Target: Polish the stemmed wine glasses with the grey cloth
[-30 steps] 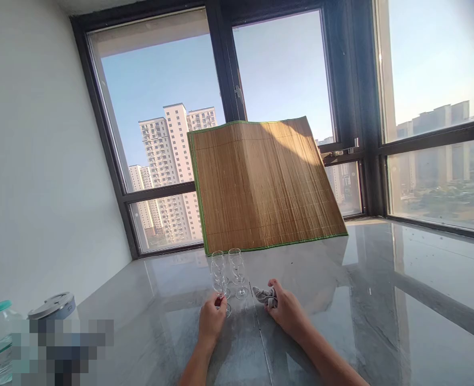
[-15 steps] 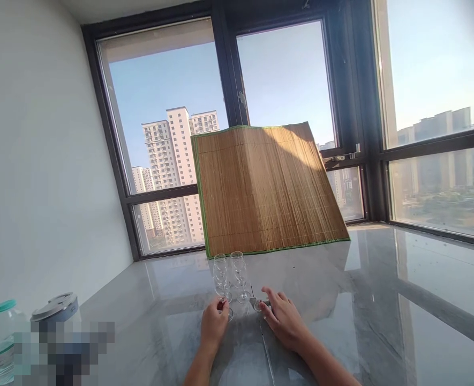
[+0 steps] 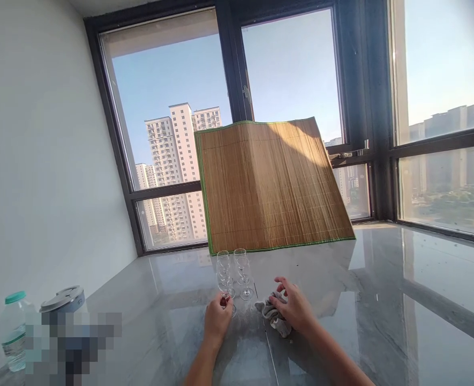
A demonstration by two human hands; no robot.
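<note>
Several small clear stemmed glasses (image 3: 231, 273) stand close together on a glossy grey marble table (image 3: 381, 311). My left hand (image 3: 217, 320) pinches the stem of the nearest glass (image 3: 224, 279), which stands upright on the table. My right hand (image 3: 295, 307) rests with fingers curled on a crumpled grey cloth (image 3: 275, 317) just right of the glasses.
A bamboo mat (image 3: 271, 185) with green edging leans against the window behind the glasses. At the far left stand a plastic water bottle (image 3: 15, 338) with a green cap and a round grey lidded container (image 3: 64, 300). A white wall runs along the left.
My right hand has shifted slightly right and gathered the cloth under its fingers. My left hand stays on the glass stem. The view has shifted a little.
</note>
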